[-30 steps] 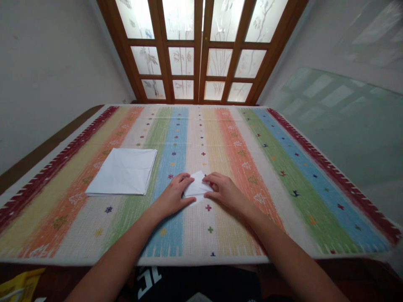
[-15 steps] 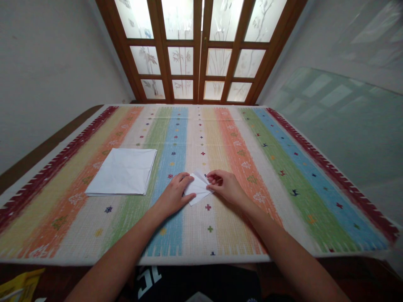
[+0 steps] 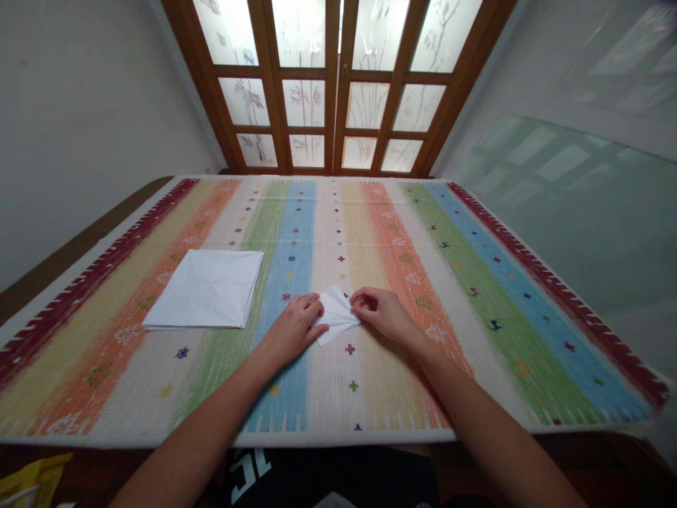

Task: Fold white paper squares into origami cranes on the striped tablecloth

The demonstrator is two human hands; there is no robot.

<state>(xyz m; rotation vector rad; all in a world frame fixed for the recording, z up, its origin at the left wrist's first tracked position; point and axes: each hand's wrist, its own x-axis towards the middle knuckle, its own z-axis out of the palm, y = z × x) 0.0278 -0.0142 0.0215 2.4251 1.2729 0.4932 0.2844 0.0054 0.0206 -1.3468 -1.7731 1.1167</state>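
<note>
Two grips on the folded white paper (image 3: 336, 315), fanned wider than before: left grip (image 3: 293, 328) pressing, closure unclear; right grip (image 3: 381, 314) pinching; napkin stack (image 3: 204, 289) left on striped tablecloth (image 3: 402, 395).

Between our hands: the folded white paper (image 3: 336, 315) touches our left hand (image 3: 293, 328) and right hand (image 3: 381, 315), blocking any straight pass from one to the other.
Left of us: a stack of white sheets (image 3: 204, 289) lies on the striped tablecloth (image 3: 391, 395), near our left hand, and is the one obstacle on that side.
Ahead: we have a long run of tablecloth, up to the wooden glazed doors (image 3: 328, 92) beyond the far edge.
Right of us: we have wide passage across the stripes, up to the glass panel (image 3: 571, 233).
Behind: our own forearms (image 3: 476, 416) lie across the near half.
</note>
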